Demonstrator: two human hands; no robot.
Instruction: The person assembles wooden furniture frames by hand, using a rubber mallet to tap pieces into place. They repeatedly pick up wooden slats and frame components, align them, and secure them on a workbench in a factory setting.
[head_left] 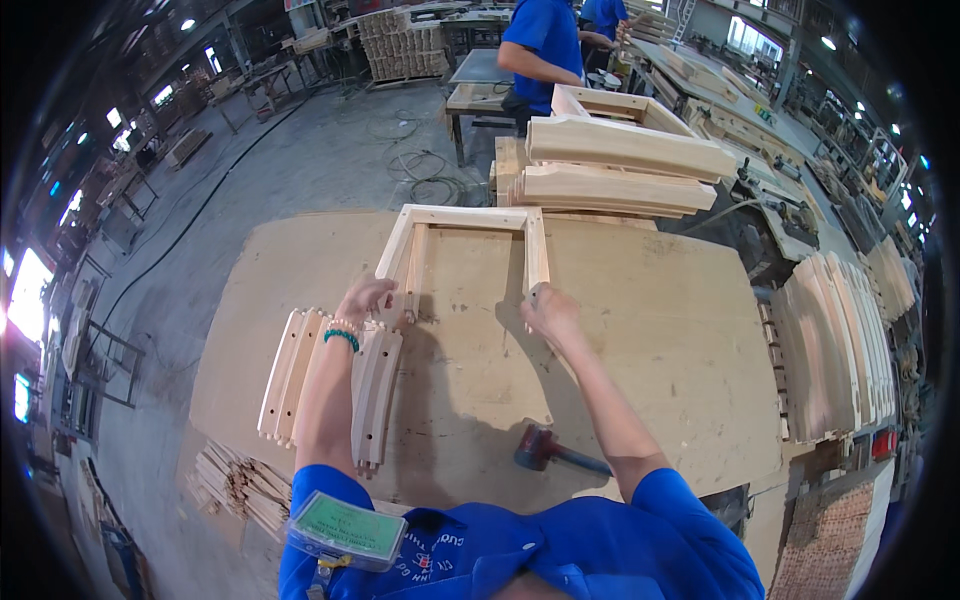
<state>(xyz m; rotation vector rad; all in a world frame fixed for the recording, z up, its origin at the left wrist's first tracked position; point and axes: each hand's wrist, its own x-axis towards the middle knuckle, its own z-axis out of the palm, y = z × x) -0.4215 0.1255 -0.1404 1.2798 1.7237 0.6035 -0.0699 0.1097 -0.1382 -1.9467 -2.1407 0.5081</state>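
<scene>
A three-sided frame of pale wood [470, 216] stands over the board-topped table [650, 330], its crossbar away from me and its two legs toward me. My left hand [368, 298] is closed around the near end of the left leg. The near end of the right leg is in my right hand [551, 310], fingers wrapped round it. Beneath my left forearm lie several drilled wooden rails [375, 395], with another group of rails [290, 375] beside it. A dark-headed mallet [540, 448] rests on the table below my right forearm.
Assembled wooden frames [625, 150] are stacked beyond the table's far edge. Curved wooden slats [830, 345] stand at the right, and thin wooden sticks [240, 480] lie at the lower left. A co-worker in blue [545, 50] stands at the back near a workbench [475, 95].
</scene>
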